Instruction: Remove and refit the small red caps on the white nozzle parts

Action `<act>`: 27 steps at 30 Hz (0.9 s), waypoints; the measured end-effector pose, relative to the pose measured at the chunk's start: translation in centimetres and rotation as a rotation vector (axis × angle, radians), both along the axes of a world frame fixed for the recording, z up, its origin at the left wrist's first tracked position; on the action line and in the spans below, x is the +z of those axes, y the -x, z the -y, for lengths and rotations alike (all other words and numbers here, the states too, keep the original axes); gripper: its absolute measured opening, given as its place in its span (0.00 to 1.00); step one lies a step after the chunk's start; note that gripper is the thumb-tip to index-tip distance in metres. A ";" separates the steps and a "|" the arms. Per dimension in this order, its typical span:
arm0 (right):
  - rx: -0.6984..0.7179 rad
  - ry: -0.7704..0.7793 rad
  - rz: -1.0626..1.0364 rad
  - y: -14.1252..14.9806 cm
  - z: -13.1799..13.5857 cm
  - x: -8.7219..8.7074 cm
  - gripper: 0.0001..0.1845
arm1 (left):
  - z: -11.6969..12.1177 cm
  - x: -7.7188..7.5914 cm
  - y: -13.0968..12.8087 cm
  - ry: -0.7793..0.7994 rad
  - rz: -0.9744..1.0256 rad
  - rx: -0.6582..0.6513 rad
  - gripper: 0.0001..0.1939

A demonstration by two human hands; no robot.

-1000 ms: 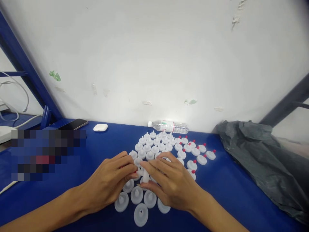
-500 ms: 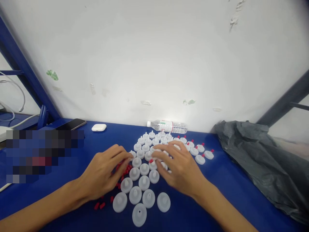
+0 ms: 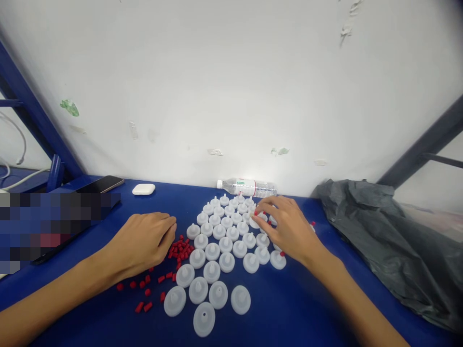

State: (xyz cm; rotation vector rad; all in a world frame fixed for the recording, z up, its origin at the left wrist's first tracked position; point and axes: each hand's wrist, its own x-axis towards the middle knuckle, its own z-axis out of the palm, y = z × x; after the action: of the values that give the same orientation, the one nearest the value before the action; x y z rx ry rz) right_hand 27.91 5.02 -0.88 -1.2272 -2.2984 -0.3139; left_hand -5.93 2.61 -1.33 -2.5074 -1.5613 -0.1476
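Observation:
Several white plastic discs point(image 3: 212, 251), each with a short nozzle in its middle, stand spread over the blue tabletop. My right hand point(image 3: 285, 226) is at the right side of the group, thumb and fingers closed on a white disc with a red cap point(image 3: 258, 221). Other red-capped discs point(image 3: 278, 260) lie beside and partly behind this hand. My left hand point(image 3: 146, 243) rests left of the discs with curled fingers; what they hold, if anything, is hidden. Loose small red caps point(image 3: 180, 249) lie in a heap right of its fingers, and more are scattered nearer me.
A clear plastic bottle point(image 3: 249, 187) lies against the wall behind the discs. A white earbud case point(image 3: 143, 189) and a phone point(image 3: 104, 184) are at the back left. On the right is a dark grey plastic bag point(image 3: 365, 226). Blue frame posts stand at both sides.
My right hand has moved right and back with a red-capped disc from the middle of the group. My left hand has drawn back left from the discs, uncovering more red caps.

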 end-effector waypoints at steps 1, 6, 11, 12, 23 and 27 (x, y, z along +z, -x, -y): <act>-0.006 0.012 0.013 0.0 0.0 0.0 0.08 | -0.1 0.2 0.2 0.009 -0.027 0.005 0.16; -0.012 0.051 0.073 0.0 0.1 0.1 0.09 | -0.5 1.3 1.4 0.094 -0.138 -0.156 0.16; -0.008 0.076 0.139 -0.3 -0.2 -0.4 0.10 | -0.8 1.4 1.9 0.090 -0.187 -0.136 0.17; -0.007 0.082 0.143 -0.3 -0.2 -0.5 0.09 | -0.8 1.2 1.8 0.096 -0.197 -0.134 0.16; 0.024 0.101 0.132 -0.5 -0.6 -0.8 0.10 | -0.7 0.1 1.8 0.099 -0.161 -0.152 0.12; -0.004 0.095 0.116 -0.5 -0.3 -0.2 0.12 | -0.7 0.0 1.9 0.112 -0.115 -0.153 0.12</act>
State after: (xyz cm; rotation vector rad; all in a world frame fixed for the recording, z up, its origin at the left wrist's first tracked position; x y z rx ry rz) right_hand 28.46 5.36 -1.10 -1.2906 -2.4348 -0.2876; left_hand -7.87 3.35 -1.34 -2.6681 -1.3699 0.0647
